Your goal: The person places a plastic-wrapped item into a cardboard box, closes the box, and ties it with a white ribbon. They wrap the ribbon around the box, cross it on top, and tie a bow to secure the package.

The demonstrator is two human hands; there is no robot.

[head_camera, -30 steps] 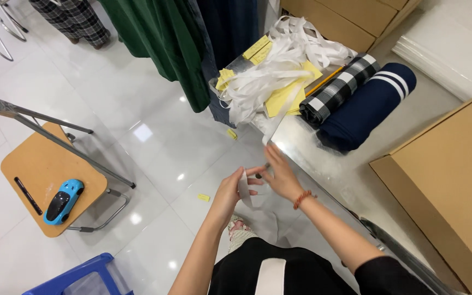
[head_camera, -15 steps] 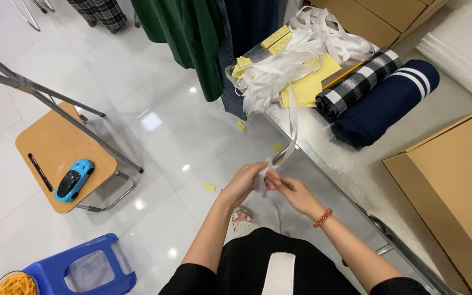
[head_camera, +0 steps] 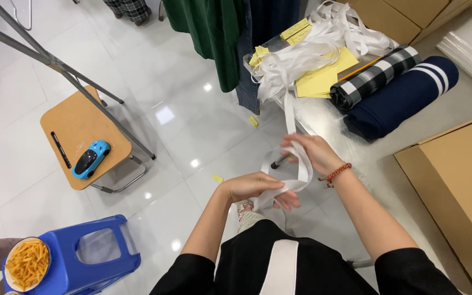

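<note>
In the head view, both hands work a white ribbon [head_camera: 301,164] near the table [head_camera: 367,158] edge: the left hand [head_camera: 255,188] pinches its lower end, and the right hand [head_camera: 310,153] apparently loops it. Behind the ribbon lie yellow paper labels [head_camera: 323,76]; right of it, a brown carton [head_camera: 454,186].

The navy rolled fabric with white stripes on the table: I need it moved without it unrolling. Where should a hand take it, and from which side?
Judging by its pose, grip the navy rolled fabric around its middle, coming from above on the bare-table side. It lies flat, long and round, and the checked roll presses against its far side, so that side is blocked. A mid-body wrap should keep the layers shut.
</note>
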